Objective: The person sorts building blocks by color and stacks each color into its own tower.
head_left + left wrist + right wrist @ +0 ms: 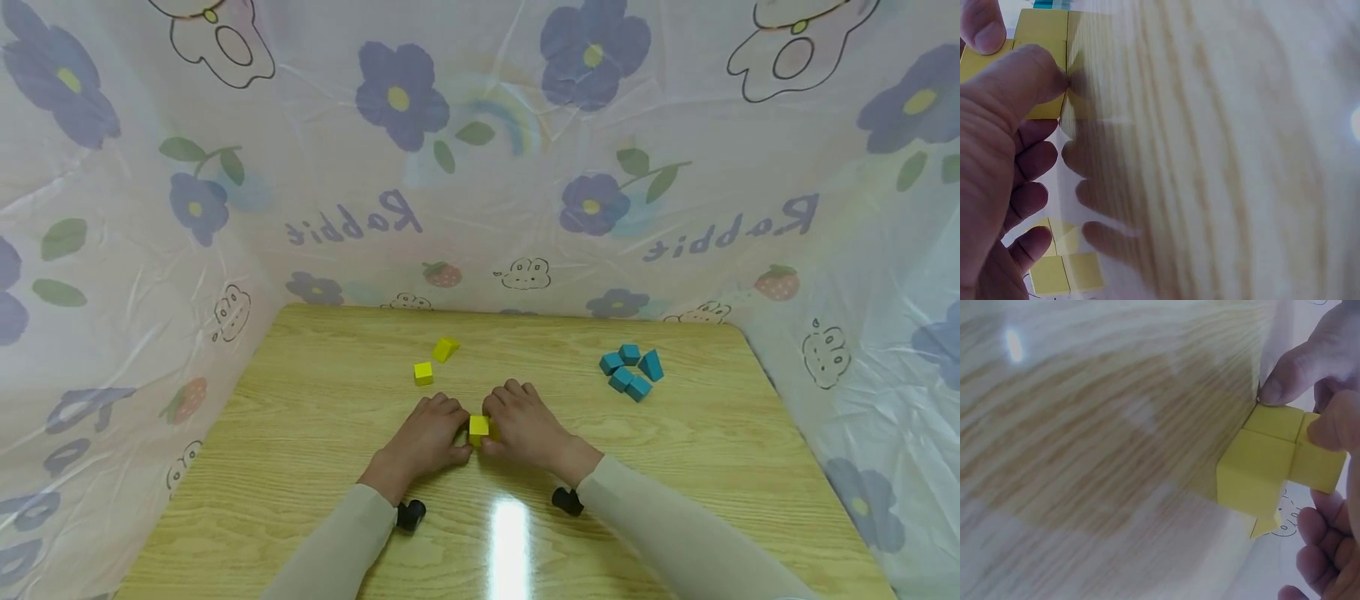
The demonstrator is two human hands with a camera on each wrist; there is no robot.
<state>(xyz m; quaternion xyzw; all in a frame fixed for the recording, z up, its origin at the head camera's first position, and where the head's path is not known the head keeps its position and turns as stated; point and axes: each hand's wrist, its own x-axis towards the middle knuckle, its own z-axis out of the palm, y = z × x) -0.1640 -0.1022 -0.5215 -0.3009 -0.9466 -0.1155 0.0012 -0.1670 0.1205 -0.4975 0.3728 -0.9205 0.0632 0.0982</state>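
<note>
In front of me, both hands meet at a small group of yellow blocks on the wooden table. My left hand (431,433) holds a lower yellow cube (1275,422), its thumb (1035,78) against the near face. From the other side my right hand (525,425) holds an upper yellow cube (1317,464), pressing its thumb (1338,419) on the near face. Another lower cube (1254,469) sits beside the left hand's cube. Behind it, a pointed yellow piece (1266,525) shows partly in the right wrist view. The head view hides much of the group behind my fingers.
Beyond my left hand lie a yellow cube (423,373) and a yellow wedge (446,348). Several blue blocks (621,379), with one blue triangular piece (652,365), are grouped at the back right. A patterned sheet (487,208) surrounds the table (315,400).
</note>
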